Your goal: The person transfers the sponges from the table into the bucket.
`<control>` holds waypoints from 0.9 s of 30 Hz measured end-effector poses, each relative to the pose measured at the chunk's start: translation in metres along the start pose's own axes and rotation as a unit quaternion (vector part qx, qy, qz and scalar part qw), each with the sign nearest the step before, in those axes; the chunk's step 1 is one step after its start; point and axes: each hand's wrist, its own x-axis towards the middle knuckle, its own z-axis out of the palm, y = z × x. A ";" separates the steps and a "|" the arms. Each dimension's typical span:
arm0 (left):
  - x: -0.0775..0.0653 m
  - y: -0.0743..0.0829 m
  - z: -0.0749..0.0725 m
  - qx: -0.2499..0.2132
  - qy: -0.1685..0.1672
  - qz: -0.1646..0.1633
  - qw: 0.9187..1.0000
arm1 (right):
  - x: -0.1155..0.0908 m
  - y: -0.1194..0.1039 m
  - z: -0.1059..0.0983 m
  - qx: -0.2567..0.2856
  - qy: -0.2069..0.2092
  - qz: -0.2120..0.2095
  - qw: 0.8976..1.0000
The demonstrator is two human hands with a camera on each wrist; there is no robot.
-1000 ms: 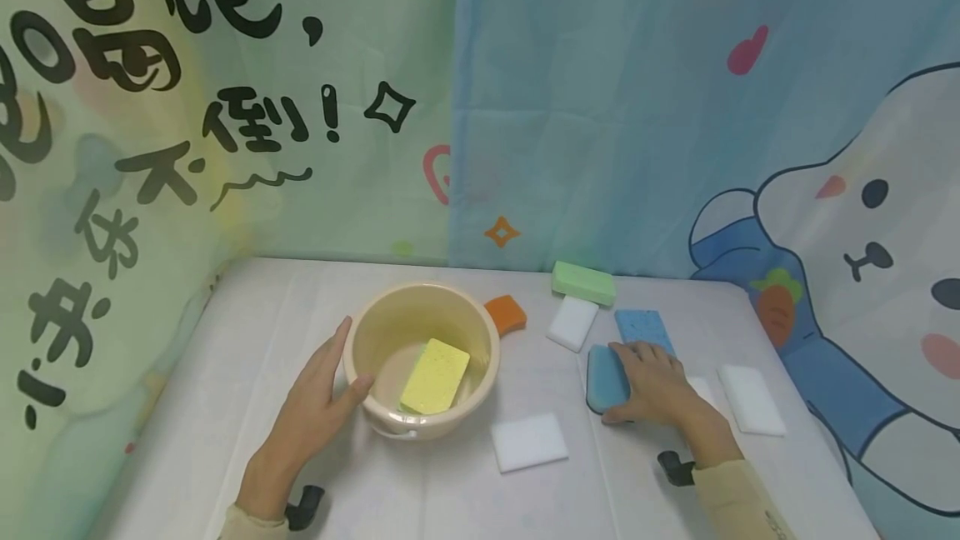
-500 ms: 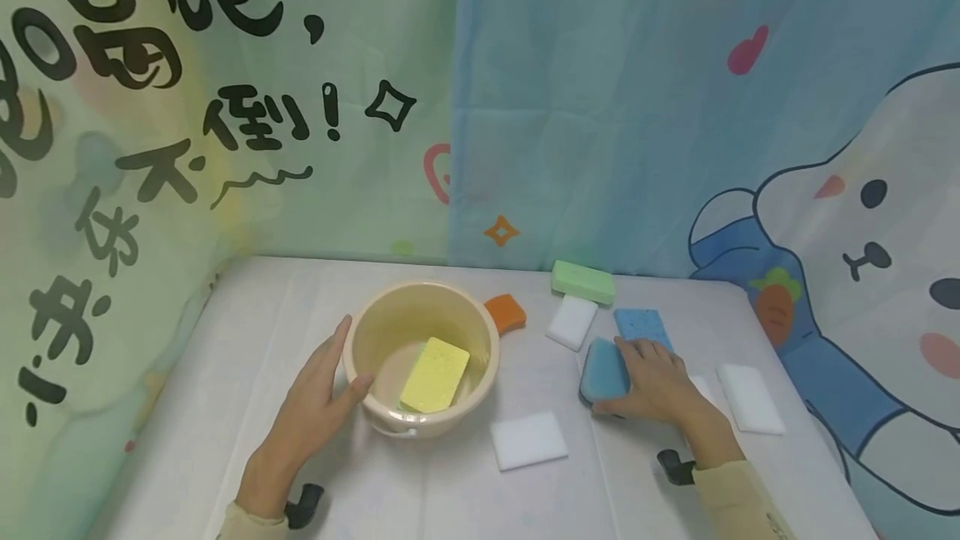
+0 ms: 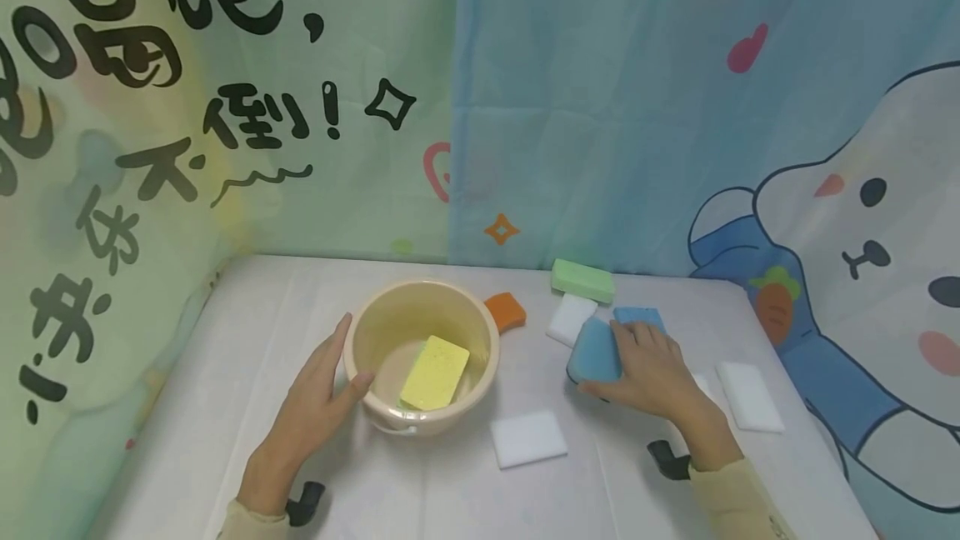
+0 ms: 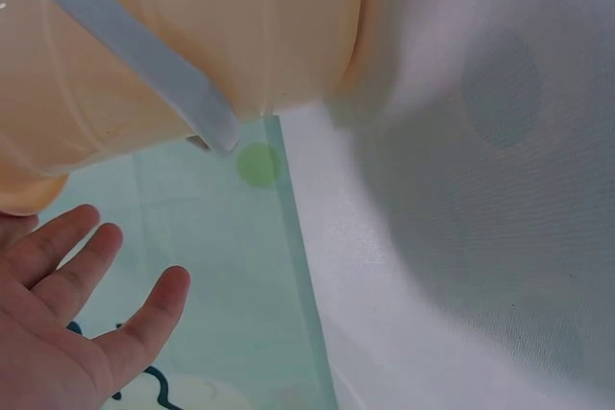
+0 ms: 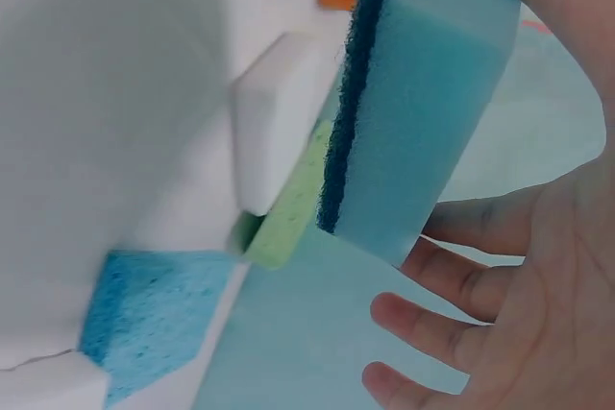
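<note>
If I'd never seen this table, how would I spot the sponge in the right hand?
On the white-covered table, find the cream bucket, then look right to the right hand. Between that hand's thumb and fingers is the light-blue sponge. Unlike the other blue sponge lying behind it, this one is held and shows a dark, rough layer.

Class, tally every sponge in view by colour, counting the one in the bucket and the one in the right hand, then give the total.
Yellow sponge: 1, in the bucket
Orange sponge: 1
Green sponge: 1
Blue sponges: 2, one held in the right hand
White sponges: 4, one mostly hidden in the head view
Total: 9
</note>
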 end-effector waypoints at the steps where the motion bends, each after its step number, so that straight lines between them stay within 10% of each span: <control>1: 0.000 0.000 0.000 -0.001 0.000 -0.001 1.000 | 0.000 -0.002 -0.002 0.001 0.003 0.000 1.000; 27: -0.001 0.001 0.002 -0.002 0.003 -0.006 1.000 | 0.000 -0.086 -0.069 0.037 0.042 -0.020 0.998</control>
